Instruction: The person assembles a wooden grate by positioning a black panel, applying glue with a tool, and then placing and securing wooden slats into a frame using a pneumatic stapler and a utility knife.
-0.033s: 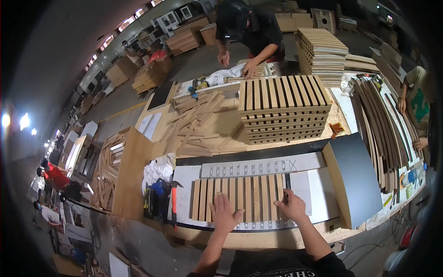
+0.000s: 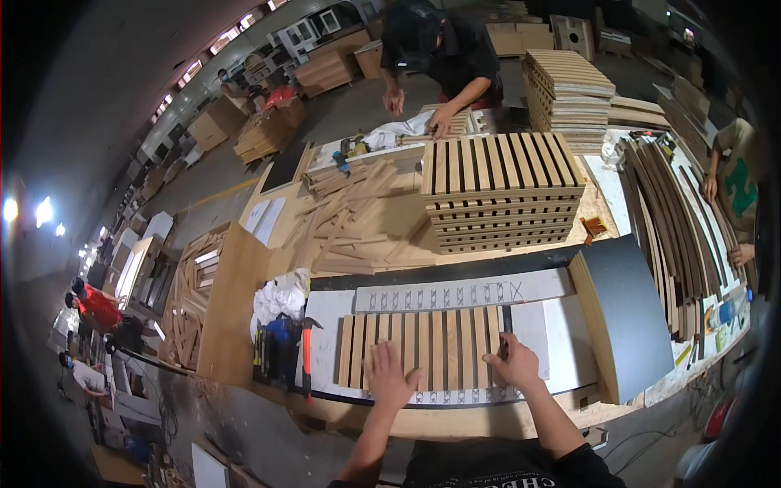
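Evenly spaced light wooden slats (image 2: 439, 350) lie side by side across a white board (image 2: 569, 325) in front of me. My left hand (image 2: 392, 376) rests flat on the left part of the slats, with its fingers stretched out and thumb apart. At the right end, my right hand (image 2: 517, 363) touches the last slat and a narrow dark strip (image 2: 506, 319) beside it. Its thumb is spread from the bent fingers, whose tips are partly hidden. Behind the slats runs a pale strip with drawn marks (image 2: 443, 297).
A hammer (image 2: 307, 358) and a crumpled white bag (image 2: 281, 299) lie at left. Beyond are loose wood strips (image 2: 358, 211) and stacked slatted panels (image 2: 504, 191). A dark upright panel (image 2: 622, 317) borders the right. Across the table, a co-worker (image 2: 443, 57) bends over slats.
My left hand has shifted slightly left over the slats. The right hand stays in place.
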Demonstrator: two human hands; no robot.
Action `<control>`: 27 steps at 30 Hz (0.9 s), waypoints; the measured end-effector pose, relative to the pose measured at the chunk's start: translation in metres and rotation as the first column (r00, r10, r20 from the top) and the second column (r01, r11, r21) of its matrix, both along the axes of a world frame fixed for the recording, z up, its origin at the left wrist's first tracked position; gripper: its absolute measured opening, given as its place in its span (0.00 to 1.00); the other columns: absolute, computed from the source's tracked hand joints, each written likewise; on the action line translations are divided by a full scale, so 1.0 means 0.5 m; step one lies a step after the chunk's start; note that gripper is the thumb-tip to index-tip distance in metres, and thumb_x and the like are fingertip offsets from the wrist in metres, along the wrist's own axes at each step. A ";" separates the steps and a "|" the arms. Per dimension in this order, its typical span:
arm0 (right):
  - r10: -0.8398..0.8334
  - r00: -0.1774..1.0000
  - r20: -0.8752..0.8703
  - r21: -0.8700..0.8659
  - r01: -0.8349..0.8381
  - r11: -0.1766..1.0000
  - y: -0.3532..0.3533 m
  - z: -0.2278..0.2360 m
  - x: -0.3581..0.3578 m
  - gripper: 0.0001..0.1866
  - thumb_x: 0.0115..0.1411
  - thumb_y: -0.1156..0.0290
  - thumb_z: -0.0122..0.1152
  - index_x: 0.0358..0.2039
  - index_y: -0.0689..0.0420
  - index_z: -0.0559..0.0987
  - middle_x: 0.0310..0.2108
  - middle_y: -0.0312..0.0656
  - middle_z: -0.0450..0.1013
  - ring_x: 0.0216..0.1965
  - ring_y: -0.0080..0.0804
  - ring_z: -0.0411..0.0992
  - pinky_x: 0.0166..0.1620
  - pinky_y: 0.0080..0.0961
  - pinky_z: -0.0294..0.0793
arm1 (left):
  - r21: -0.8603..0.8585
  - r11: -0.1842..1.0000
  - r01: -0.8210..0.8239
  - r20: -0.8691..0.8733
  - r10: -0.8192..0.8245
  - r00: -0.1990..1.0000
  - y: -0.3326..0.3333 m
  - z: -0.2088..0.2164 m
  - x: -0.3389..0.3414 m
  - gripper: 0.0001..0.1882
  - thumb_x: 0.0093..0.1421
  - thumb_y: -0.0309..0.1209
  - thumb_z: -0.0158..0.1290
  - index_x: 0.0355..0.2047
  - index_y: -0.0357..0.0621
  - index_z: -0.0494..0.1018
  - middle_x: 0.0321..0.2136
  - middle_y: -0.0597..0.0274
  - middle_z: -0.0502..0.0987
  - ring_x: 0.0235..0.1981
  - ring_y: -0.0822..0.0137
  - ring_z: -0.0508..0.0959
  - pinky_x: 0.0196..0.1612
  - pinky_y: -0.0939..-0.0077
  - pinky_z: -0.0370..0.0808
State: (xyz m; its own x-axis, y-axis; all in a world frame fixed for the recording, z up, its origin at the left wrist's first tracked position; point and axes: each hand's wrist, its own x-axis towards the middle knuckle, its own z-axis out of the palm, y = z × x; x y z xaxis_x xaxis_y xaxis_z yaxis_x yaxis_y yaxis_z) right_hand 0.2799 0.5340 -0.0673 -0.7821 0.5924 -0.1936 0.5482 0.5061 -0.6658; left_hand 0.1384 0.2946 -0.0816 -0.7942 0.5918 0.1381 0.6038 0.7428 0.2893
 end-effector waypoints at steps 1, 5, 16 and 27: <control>0.007 1.000 0.001 0.002 -0.007 1.000 0.004 0.004 0.002 0.34 0.48 0.48 0.63 0.50 0.54 0.68 0.29 0.48 0.75 0.33 0.45 0.75 0.37 0.36 0.73 | -0.100 0.991 -0.087 -0.059 0.081 0.995 -0.017 0.001 -0.004 0.48 0.54 0.61 0.42 0.60 0.29 0.50 0.61 0.37 0.50 0.63 0.43 0.48 0.60 0.36 0.41; 0.073 0.997 -0.015 -0.058 -0.074 0.996 0.023 0.001 0.011 0.32 0.48 0.53 0.64 0.50 0.57 0.68 0.25 0.43 0.74 0.29 0.42 0.74 0.34 0.32 0.73 | -0.127 0.964 -0.234 -0.086 0.225 0.971 -0.081 -0.019 -0.023 0.48 0.54 0.60 0.44 0.59 0.27 0.50 0.60 0.35 0.51 0.63 0.41 0.48 0.60 0.38 0.41; 0.136 0.991 0.014 -0.129 -0.133 0.983 0.031 -0.001 0.008 0.31 0.50 0.57 0.62 0.51 0.56 0.65 0.29 0.46 0.75 0.33 0.47 0.74 0.37 0.38 0.72 | -0.158 0.971 -0.180 -0.051 0.174 0.983 -0.099 -0.006 -0.024 0.45 0.56 0.54 0.47 0.61 0.30 0.47 0.62 0.39 0.48 0.64 0.46 0.48 0.61 0.40 0.38; 0.129 0.991 0.043 -0.115 -0.124 0.986 0.042 -0.010 -0.010 0.31 0.50 0.57 0.62 0.51 0.57 0.65 0.28 0.47 0.75 0.32 0.46 0.74 0.35 0.37 0.72 | -0.232 0.937 -0.261 -0.148 0.231 0.962 -0.095 0.000 -0.040 0.40 0.55 0.54 0.49 0.61 0.42 0.55 0.62 0.42 0.50 0.63 0.42 0.48 0.61 0.42 0.44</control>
State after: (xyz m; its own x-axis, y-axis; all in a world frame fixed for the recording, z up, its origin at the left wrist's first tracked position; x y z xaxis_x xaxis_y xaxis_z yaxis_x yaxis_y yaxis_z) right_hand 0.2747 0.5549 -0.0723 -0.8371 0.4617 -0.2933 0.5182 0.4978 -0.6955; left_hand 0.1185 0.2470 -0.0818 -0.9065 0.4069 0.1130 0.4111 0.9114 0.0161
